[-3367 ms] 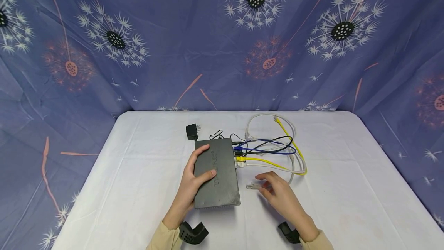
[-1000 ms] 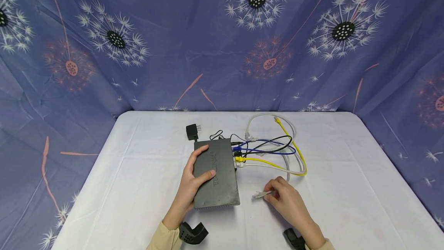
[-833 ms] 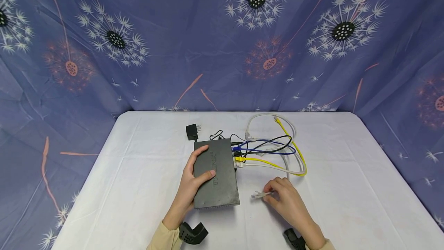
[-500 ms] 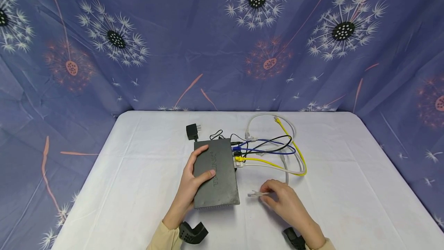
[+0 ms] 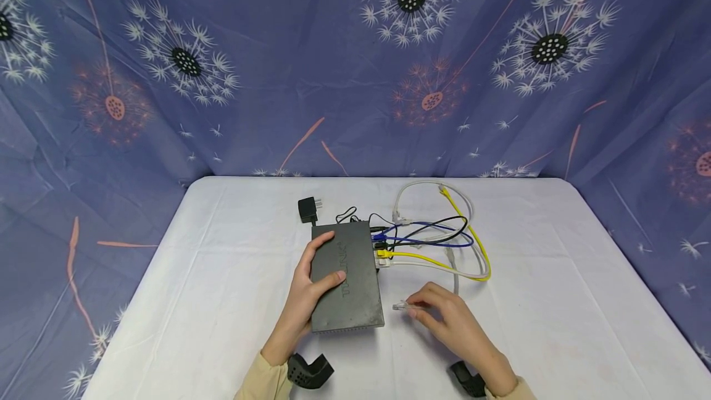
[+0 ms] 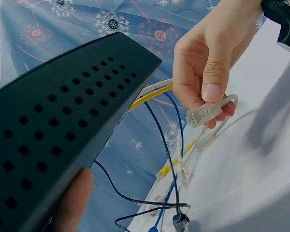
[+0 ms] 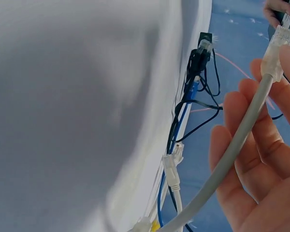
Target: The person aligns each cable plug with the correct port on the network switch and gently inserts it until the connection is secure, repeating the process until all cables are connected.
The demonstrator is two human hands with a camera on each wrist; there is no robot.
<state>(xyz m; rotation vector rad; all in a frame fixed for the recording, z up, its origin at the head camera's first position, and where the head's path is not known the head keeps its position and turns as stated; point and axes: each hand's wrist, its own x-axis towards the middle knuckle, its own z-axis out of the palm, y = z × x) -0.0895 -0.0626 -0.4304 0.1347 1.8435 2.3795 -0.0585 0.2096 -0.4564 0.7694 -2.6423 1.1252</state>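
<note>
My left hand (image 5: 305, 292) grips a dark grey network switch (image 5: 355, 307) from its left side, thumb and a finger lying over the top. In the left wrist view the vented face of the switch (image 6: 63, 111) is tilted up. My right hand (image 5: 449, 316) pinches the clear plug (image 6: 203, 114) of a grey-white Ethernet cable (image 7: 232, 150) between thumb and fingers. The plug points left at the switch's port side, a small gap away. Yellow (image 5: 384, 254), white (image 5: 383, 263), blue and black plugs sit in that side, farther back. The left hand's other fingers are mostly hidden under the switch.
A black power adapter (image 5: 307, 209) lies behind the switch. Looped yellow, blue (image 5: 472, 239), black and grey cables spread to the right over the white tablecloth (image 5: 239, 276), one loose yellow plug (image 5: 442, 191) at the back. A patterned curtain (image 5: 311, 66) hangs behind the table.
The right hand first drew the plug rightward and nearer the front, then moved it back left, closer to the switch; its thumb and fingers shifted on it. The left hand and switch stay put.
</note>
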